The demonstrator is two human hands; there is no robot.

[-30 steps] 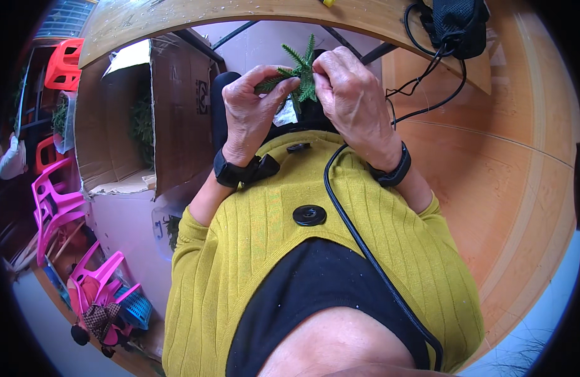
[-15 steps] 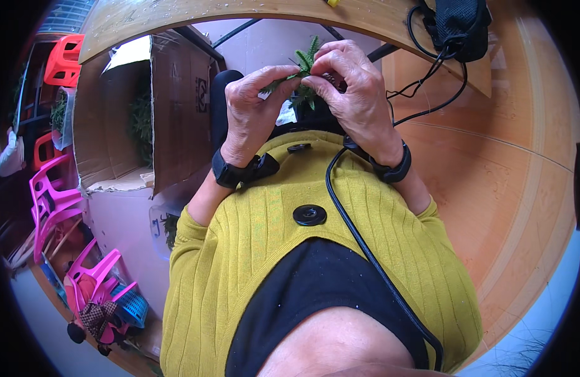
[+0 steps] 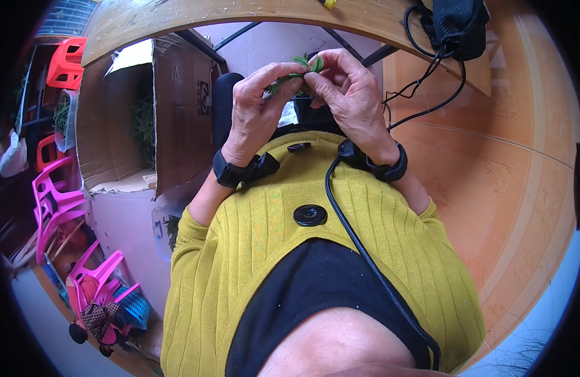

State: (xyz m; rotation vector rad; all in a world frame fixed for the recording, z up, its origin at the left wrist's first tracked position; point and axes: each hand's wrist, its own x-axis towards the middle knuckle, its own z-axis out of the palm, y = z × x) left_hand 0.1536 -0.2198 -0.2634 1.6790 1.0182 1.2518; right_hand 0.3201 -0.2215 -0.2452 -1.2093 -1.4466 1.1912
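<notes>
One yellow cardigan [image 3: 258, 232] over a black top [image 3: 321, 283] occupies the foreground; a large black button [image 3: 309, 215] sits at its middle, and a black cable [image 3: 353, 232] runs down its right side. Beyond it, each wrist bears a black band. The left hand [image 3: 258, 103] pinches a green sprig [image 3: 317, 65] between thumb and forefinger; the right hand [image 3: 351, 94] pinches the same sprig with thumb and fingers, the two sets of fingertips nearly meeting. The sprig lies between the hands, in front of the body and short of the surface [image 3: 227, 14], with much of it hidden by the fingers. To the left, a clear tub [image 3: 162, 229] holding greenery stands on the pale floor [image 3: 114, 220], and an open cardboard box [image 3: 183, 119] contains more greenery. The wooden surface spans the top; a black mesh pouch [image 3: 459, 31] with trailing wires lies toward its right end. At far left appear pink plastic stools [image 3: 59, 198], a blue basket [image 3: 134, 308] and a red stool [image 3: 68, 60].
</notes>
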